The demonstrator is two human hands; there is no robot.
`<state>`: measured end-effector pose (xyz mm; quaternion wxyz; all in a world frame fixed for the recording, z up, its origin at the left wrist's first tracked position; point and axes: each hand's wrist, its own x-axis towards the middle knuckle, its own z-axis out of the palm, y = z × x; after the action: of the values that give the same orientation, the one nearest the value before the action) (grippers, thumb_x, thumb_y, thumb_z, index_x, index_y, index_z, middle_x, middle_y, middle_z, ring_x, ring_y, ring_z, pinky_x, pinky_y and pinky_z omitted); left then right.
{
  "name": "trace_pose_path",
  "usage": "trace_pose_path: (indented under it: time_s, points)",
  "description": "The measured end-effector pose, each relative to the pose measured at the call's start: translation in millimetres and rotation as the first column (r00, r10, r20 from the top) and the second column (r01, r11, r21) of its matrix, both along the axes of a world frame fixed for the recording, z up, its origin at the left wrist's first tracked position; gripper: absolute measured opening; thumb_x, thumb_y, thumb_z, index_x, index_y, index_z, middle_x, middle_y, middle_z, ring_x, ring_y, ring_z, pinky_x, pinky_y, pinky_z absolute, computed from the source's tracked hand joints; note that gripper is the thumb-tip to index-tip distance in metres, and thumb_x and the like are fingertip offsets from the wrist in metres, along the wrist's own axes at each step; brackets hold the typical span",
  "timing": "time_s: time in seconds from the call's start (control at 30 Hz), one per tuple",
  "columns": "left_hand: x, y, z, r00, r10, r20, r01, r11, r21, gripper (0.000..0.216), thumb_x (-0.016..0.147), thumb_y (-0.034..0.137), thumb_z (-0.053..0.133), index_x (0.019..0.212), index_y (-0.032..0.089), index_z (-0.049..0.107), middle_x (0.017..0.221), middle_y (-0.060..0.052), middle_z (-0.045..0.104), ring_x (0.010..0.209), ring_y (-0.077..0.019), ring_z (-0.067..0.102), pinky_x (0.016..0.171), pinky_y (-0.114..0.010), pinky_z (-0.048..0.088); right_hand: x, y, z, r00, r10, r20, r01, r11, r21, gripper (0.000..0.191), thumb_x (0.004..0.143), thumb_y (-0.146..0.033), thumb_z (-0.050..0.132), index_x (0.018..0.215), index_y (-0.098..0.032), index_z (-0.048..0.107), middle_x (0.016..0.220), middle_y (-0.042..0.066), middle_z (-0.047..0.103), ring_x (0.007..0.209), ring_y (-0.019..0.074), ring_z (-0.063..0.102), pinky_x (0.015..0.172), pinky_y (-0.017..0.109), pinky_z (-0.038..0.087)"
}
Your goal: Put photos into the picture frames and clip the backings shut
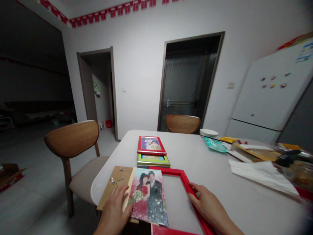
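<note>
A printed photograph (153,199) of two people in red and dark dress lies across a brown backing board (109,186) and a red picture frame (185,182). Metal clips (112,180) show on the board. My left hand (114,209) rests over the board and the photograph's left edge, thumb apart from the bent fingers. The frame's right side is in the grip of my right hand (207,202), with fingers curled over it. Through the frame's opening the white tabletop shows. Part of the frame's left side is hidden under the photograph.
Beyond lie a red-framed picture (152,152) and a green-framed picture (154,164), overlapping. White paper (261,176), a teal packet (215,145) and a bowl (208,132) sit on the table's right. Wooden chairs (73,138) stand at the left and far side.
</note>
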<state>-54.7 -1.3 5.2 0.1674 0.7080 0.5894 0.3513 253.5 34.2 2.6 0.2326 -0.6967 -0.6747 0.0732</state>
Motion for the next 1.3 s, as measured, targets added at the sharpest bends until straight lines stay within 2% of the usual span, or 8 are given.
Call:
trace_pose_path:
  time_s: [0.13, 0.3, 0.43, 0.57, 0.9, 1.07, 1.17, 1.3]
  points:
    - [4, -3, -0.1, 0.990, -0.111, -0.092, 0.111, 0.994, -0.002, 0.051, 0.066, 0.026, 0.054, 0.115, 0.015, 0.048, 0.128, -0.014, 0.039, 0.117, -0.0273, 0.034, 0.095, -0.040, 0.028, -10, -1, 3.9, 0.998, 0.052, 0.026, -0.055, 0.991, 0.125, 0.038, 0.071, -0.027, 0.042, 0.101, -0.012, 0.057, 0.103, 0.013, 0.057, 0.095, 0.0222, 0.051, 0.086, 0.032, 0.035]
    - [12, -6, 6.3, 0.939, -0.238, -0.248, 0.201, 0.966, -0.165, 0.070, 0.053, 0.019, 0.060, 0.120, 0.015, 0.042, 0.133, -0.012, 0.029, 0.122, -0.0286, 0.025, 0.100, -0.043, 0.019, -47, -5, 16.1, 0.926, 0.252, -0.282, -0.264, 0.964, -0.007, 0.042, 0.073, -0.028, 0.040, 0.110, -0.012, 0.051, 0.081, 0.007, 0.064, 0.064, 0.0160, 0.057, 0.063, 0.027, 0.043]
    - [19, -5, 11.1, 0.890, -0.245, -0.385, 0.169, 0.961, -0.221, 0.070, 0.053, 0.015, 0.053, 0.122, 0.016, 0.040, 0.135, -0.010, 0.026, 0.123, -0.0269, 0.021, 0.100, -0.044, 0.015, -78, -11, 25.2, 0.839, 0.399, -0.369, -0.418, 0.908, 0.032, 0.029, 0.074, -0.025, 0.040, 0.093, -0.015, 0.061, 0.080, 0.006, 0.065, 0.068, 0.0155, 0.057, 0.062, 0.023, 0.041]
    - [24, -4, 12.5, 0.861, -0.218, -0.459, 0.129, 0.968, -0.217, 0.070, 0.055, 0.015, 0.048, 0.124, 0.019, 0.037, 0.135, -0.006, 0.026, 0.124, -0.0265, 0.018, 0.100, -0.045, 0.014, -94, -16, 29.4, 0.862, 0.428, -0.271, -0.435, 0.900, 0.038, 0.023, 0.073, -0.021, 0.042, 0.077, -0.016, 0.064, 0.077, 0.006, 0.064, 0.068, 0.0152, 0.055, 0.063, 0.022, 0.038]
    - [17, -1, 0.6, 0.896, -0.195, -0.399, 0.184, 0.981, -0.066, 0.061, 0.062, 0.016, 0.049, 0.122, 0.022, 0.040, 0.132, -0.005, 0.034, 0.121, -0.0279, 0.026, 0.098, -0.045, 0.024, -94, -15, 28.1, 0.817, 0.465, -0.341, -0.467, 0.881, 0.082, 0.027, 0.074, -0.025, 0.042, 0.090, -0.018, 0.063, 0.080, 0.006, 0.064, 0.069, 0.0156, 0.055, 0.065, 0.025, 0.040]
    - [5, 9, 11.9, 0.967, -0.167, -0.193, 0.192, 0.974, 0.121, 0.043, 0.071, 0.017, 0.046, 0.113, 0.028, 0.050, 0.119, -0.001, 0.051, 0.112, -0.0227, 0.042, 0.093, -0.038, 0.036, -91, -14, 41.0, 0.733, 0.446, -0.513, -0.441, 0.886, 0.142, 0.033, 0.075, -0.028, 0.043, 0.103, -0.018, 0.056, 0.084, 0.004, 0.063, 0.067, 0.0139, 0.054, 0.061, 0.024, 0.042]
    - [-2, 14, 29.8, 0.982, -0.130, 0.135, 0.113, 0.985, 0.127, 0.030, 0.077, 0.025, 0.044, 0.103, 0.026, 0.058, 0.107, -0.002, 0.060, 0.100, -0.0226, 0.053, 0.088, -0.035, 0.041, -84, -9, 40.3, 0.713, 0.354, -0.605, -0.319, 0.932, 0.170, 0.038, 0.074, -0.030, 0.045, 0.109, -0.018, 0.052, 0.079, 0.003, 0.060, 0.062, 0.0126, 0.053, 0.056, 0.024, 0.041]
    - [6, 15, 45.0, 0.679, -0.055, 0.732, 0.125, 0.991, -0.041, 0.038, 0.076, 0.044, 0.049, 0.101, 0.017, 0.058, 0.089, -0.007, 0.067, 0.085, -0.0254, 0.060, 0.076, -0.034, 0.047, -80, -8, 31.6, 0.556, 0.184, -0.811, -0.324, 0.946, -0.007, 0.037, 0.071, -0.037, 0.049, 0.099, -0.014, 0.056, 0.079, 0.005, 0.060, 0.059, 0.0118, 0.054, 0.046, 0.021, 0.039]
